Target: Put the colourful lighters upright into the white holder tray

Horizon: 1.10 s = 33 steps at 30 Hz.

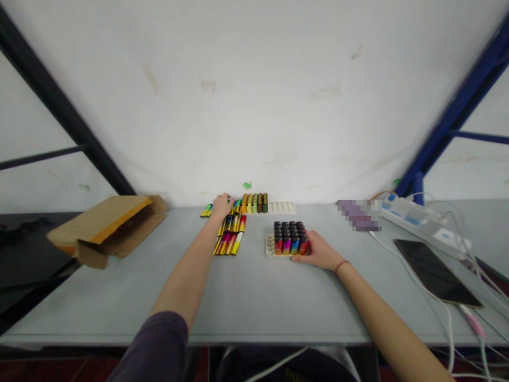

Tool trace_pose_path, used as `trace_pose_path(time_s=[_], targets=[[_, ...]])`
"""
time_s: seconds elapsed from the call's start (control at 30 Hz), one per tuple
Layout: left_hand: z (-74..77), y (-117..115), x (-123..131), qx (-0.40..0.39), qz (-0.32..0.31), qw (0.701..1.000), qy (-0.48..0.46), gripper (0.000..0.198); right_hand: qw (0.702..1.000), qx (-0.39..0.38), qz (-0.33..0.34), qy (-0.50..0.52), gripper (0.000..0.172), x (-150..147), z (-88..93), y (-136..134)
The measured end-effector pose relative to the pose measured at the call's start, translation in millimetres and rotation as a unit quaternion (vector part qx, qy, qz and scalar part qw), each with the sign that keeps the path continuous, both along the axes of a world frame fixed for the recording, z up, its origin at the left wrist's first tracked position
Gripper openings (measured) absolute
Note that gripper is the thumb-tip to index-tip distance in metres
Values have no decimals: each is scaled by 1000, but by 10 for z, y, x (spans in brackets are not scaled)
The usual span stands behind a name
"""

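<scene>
My left hand (pixel 223 204) reaches to the back of the table, its fingers bent down over shiny multicoloured tubes. What lies under its fingertips is hidden. Nearer to me, more metallic tubes (pixel 228 244) in gold, red and pink lie in rows. My right hand (pixel 318 250) wraps round the right end of a white tray (pixel 270 245), thumb at the front and fingers behind. Black-capped, brightly coloured cylinders (pixel 291 239) stand upright in that tray, while the holes at its left end hold none.
Gold and green cylinders (pixel 255 203) stand in a holder by the wall, beside an unfilled white tray (pixel 282 207). An open brown paper package (pixel 111 225) lies left. On the right are a phone (pixel 437 270), a power strip (pixel 425 223) and white cables (pixel 449 323).
</scene>
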<state>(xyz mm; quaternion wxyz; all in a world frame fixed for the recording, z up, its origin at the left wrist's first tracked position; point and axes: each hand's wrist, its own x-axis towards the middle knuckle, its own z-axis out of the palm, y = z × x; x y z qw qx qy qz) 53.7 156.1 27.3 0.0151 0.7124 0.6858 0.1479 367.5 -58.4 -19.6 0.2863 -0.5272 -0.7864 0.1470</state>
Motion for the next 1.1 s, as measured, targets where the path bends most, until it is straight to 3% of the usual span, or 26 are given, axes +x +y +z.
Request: trace_pose_path(time_s=[0.27, 0.4, 0.53, 0.63, 0.7, 0.77, 0.87, 0.93, 1.0, 1.1], targets=[[-110, -181, -498, -13, -205, 979, -9, 50, 1000, -3, 4, 0, 50, 3, 15, 0], [-214, -273, -597, -40, -228, 973, 5, 58, 1000, 1, 10, 1, 51, 4, 23, -1], [-199, -251, -550, -66, -212, 975, 9, 54, 1000, -2, 9, -5, 51, -4, 33, -6], [-123, -337, -432, -37, -185, 982, 3, 53, 1000, -4, 7, -3, 50, -11, 42, -9], [-80, -506, -277, 16, -210, 977, -40, 56, 1000, -6, 5, -3, 50, -12, 45, -8], [-70, -751, -48, 30, -288, 951, -110, 62, 1000, -5, 4, -4, 51, -9, 42, -5], [-125, -1146, 378, -44, -410, 890, -193, 94, 1000, -1, 5, -4, 53, -3, 27, 2], [-179, -1334, 631, -92, -436, 866, -226, 108, 1000, 1, 1, -8, 54, -1, 16, 6], [-211, -1424, 793, -123, -431, 857, -255, 99, 1000, -1, -5, -14, 54, -1, 7, 10], [-198, -1417, 844, -135, -415, 856, -277, 81, 1000, -1, -9, -17, 55, -2, -2, 15]])
